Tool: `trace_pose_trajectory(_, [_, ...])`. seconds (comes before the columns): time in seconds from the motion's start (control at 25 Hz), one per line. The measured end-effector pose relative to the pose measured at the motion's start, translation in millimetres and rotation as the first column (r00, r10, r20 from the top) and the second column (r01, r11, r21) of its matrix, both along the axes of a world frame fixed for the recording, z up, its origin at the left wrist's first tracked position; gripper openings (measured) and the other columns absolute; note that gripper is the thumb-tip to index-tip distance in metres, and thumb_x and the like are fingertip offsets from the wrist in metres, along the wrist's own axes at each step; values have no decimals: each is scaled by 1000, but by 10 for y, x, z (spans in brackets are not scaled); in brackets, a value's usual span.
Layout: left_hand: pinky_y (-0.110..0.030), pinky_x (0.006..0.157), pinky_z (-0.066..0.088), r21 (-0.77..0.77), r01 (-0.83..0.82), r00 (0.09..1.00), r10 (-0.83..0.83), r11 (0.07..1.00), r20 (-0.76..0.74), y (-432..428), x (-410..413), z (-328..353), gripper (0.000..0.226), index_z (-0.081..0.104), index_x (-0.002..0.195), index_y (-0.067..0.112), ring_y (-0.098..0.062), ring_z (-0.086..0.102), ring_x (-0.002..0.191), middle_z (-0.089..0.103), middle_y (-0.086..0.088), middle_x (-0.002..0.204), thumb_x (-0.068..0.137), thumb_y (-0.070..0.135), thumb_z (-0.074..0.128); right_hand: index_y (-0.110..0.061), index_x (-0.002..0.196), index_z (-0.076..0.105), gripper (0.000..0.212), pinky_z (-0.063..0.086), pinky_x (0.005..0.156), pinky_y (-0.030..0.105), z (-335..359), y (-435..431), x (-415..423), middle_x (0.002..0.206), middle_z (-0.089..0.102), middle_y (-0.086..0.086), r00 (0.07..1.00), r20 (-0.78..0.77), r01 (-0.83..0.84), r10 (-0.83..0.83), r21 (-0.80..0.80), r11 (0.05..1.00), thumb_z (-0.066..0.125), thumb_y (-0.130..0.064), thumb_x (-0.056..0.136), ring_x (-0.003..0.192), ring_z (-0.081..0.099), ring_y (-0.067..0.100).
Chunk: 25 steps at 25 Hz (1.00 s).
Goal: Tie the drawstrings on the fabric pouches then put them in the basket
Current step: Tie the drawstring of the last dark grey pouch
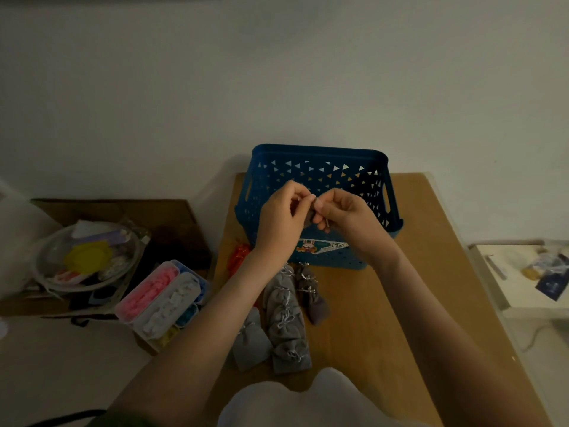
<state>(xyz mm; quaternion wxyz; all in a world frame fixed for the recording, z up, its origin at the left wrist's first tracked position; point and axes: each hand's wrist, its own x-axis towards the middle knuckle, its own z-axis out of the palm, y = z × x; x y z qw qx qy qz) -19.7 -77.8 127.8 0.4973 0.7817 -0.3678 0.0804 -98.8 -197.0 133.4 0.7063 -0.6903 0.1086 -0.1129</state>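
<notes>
A blue plastic basket [320,158] with triangular holes stands at the far end of the wooden table [400,303]. In front of the basket's near wall, my left hand [281,221] and my right hand [346,215] meet and pinch a small dark grey pouch [311,215] between their fingertips. The pouch is mostly hidden by the fingers. Several grey pouches [284,322] lie in a row on the table nearer to me, with a darker pouch [312,292] beside them. An orange pouch [238,255] lies left of the basket.
A clear box [163,300] of pink, white and blue items sits at the table's left edge. Further left, a cardboard box [147,211] holds a glass bowl [83,257] of odds and ends. A white shelf [523,272] stands to the right.
</notes>
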Motion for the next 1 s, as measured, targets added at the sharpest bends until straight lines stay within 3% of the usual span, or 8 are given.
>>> trace_pose_trajectory(0.24, [-9, 72, 39, 90, 43, 999, -41, 995, -28, 52, -8, -93, 14, 66, 99, 3, -10, 54, 84, 61, -8, 95, 94, 11, 56, -8, 86, 56, 11, 44, 58, 20, -109, 117, 33, 69, 57, 1, 987, 74, 140, -143, 45, 989, 53, -11, 96, 62, 52, 8])
trace_pose_trajectory(0.52, [-15, 68, 41, 162, 68, 998, -65, 984, -22, 140, -30, -109, 10, 59, 93, 6, -10, 52, 78, 51, 2, 91, 93, 16, 58, -6, 85, 58, 11, 45, 59, 17, -103, 155, 44, 65, 58, -3, 989, 71, 128, -131, 52, 990, 54, -8, 95, 62, 54, 6])
trace_pose_trajectory(0.68, [-9, 65, 35, 228, 45, 999, -43, 973, -12, 162, 14, -102, 15, 58, 91, 5, -9, 47, 78, 48, 3, 89, 93, 19, 57, -7, 82, 58, 15, 47, 59, 20, -56, 135, 62, 67, 59, 1, 992, -20, 126, -128, -100, 987, 55, -12, 96, 60, 54, 6])
trace_pose_trajectory(0.8, [-16, 63, 31, 287, 31, 997, -51, 957, 64, 178, 11, -87, 15, 59, 90, 4, -11, 47, 80, 49, -1, 89, 94, 18, 55, -10, 81, 59, 14, 49, 60, 23, -13, 98, 93, 70, 63, 3, 977, -121, 131, -176, -313, 941, 60, -16, 93, 60, 56, 7])
trace_pose_trajectory(1.0, [-17, 66, 30, 303, 35, 996, -60, 952, 71, 184, 36, -13, 14, 61, 93, 4, -12, 49, 81, 53, -4, 91, 95, 17, 55, -13, 83, 63, 11, 42, 59, 8, 91, 73, 116, 70, 61, -5, 987, -64, 97, -149, -505, 857, 57, -11, 92, 60, 53, -5])
